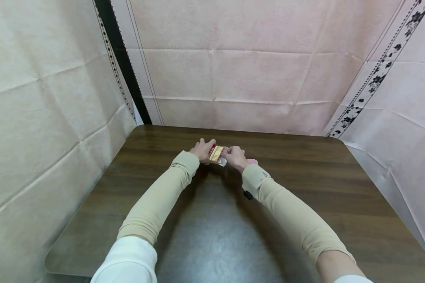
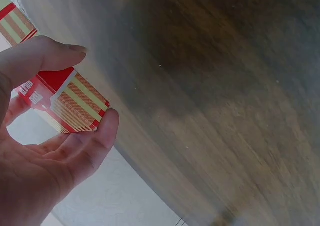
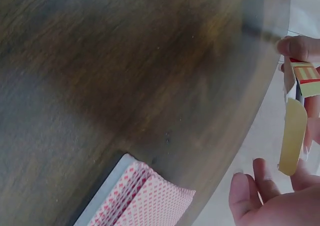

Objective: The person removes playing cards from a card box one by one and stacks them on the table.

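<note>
A red and yellow striped playing card box [image 1: 217, 153] is held between both hands over the far middle of the table. My left hand [image 1: 203, 150] grips its left end, the thumb lying across the striped face in the left wrist view and fingers under the lower edge. The right hand [image 1: 235, 158] is at the opposite end, which has a loose yellowish flap [image 3: 294, 136]. Its thumb and a finger pinch that end, while other fingers spread below. Beside the right wrist, a stack of playing cards [image 3: 155, 196] with red-patterned backs lies on the table, partly hidden in the head view.
The brown wood table [image 1: 297, 188] has rounded corners, its far edge just beyond my hands. Pale creased cloth [image 1: 233, 78] hangs behind it and along both sides, with a dark strip [image 1: 124, 63] at the back left.
</note>
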The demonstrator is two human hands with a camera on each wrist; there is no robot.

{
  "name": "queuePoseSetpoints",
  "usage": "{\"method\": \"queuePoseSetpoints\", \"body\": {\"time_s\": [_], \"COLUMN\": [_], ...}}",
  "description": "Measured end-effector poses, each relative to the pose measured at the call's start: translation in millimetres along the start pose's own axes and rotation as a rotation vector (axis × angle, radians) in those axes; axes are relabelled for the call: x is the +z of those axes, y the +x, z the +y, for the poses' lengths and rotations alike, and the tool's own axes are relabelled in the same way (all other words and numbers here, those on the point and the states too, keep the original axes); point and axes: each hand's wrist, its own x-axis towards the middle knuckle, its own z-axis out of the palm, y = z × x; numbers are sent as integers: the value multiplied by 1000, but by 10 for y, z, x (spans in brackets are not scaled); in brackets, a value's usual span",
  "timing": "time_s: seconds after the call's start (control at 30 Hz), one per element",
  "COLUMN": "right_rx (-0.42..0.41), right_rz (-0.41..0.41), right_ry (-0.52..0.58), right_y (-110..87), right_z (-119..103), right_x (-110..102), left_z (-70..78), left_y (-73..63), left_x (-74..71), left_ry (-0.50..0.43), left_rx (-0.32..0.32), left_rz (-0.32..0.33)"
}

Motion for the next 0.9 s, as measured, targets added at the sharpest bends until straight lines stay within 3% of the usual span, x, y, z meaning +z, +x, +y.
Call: {"method": "queuePoseSetpoints", "body": {"time_s": [0.3,0.67,0.77,0.9], "right_rx": [39,-8,-109,-351], "right_rz": [-5,-34,9,59], "right_ry": [2,-47,-114,-321], "right_y": [2,-72,-100,-117], "right_z": [-11,10,33,19], "right_x": [3,-103,-99,-59], "left_z": [-38,-201,-221,-194], "left_y": [27,56,37,17], "left_x": [-3,-37,-50,-50], "left_ry": [11,19,31,38], "left_rx": [6,-41,-52,-52], "left_rz": [-27,-36,-49,-73]}}
